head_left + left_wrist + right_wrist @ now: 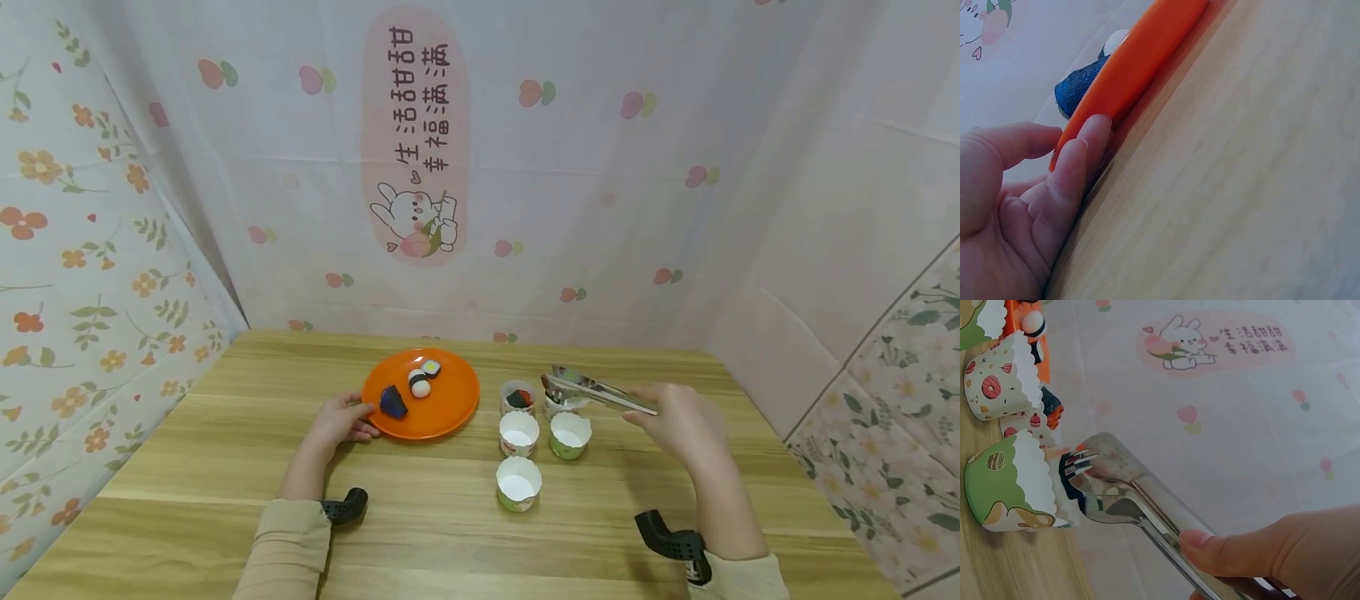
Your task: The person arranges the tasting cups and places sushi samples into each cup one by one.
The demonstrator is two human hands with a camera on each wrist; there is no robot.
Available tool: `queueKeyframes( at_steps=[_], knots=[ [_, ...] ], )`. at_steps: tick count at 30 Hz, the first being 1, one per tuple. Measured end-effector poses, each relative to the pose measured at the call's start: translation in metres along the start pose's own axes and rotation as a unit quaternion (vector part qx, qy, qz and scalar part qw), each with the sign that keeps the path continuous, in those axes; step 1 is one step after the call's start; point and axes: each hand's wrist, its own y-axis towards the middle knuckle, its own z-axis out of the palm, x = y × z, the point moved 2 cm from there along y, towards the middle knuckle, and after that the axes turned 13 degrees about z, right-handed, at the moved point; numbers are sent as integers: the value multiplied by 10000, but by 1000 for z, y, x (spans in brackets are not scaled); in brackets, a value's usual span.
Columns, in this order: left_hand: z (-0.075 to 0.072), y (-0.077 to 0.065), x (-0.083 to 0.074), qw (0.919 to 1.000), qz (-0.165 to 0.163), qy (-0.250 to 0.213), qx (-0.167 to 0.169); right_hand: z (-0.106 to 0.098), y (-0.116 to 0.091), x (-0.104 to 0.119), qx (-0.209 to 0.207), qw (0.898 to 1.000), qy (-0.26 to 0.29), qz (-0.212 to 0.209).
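Note:
My left hand pinches the near-left rim of an orange plate, thumb above and fingers beneath. On the plate lie a dark blue toy sushi piece, a white one with a black band, and a small roll with a yellow centre. My right hand grips metal tongs with fork-like prongs. The tips sit over the back-right paper cup, right at a dark piece. Beside it, another paper cup contains a dark and red piece.
Nearer me stand a patterned white paper cup, a green one to its right, and a second green cup in front. A printed curtain hangs behind the wooden table.

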Motion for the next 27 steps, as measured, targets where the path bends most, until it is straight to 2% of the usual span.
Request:
queueKeyframes(
  at_steps=[19,27],
  knots=[
    [0,0,0,10000,-17,-21,23,2,2,4,219,9994,-81,237],
    [0,1,2,10000,-7,-33,15,3,3,12,274,9995,29,167]
  ],
)
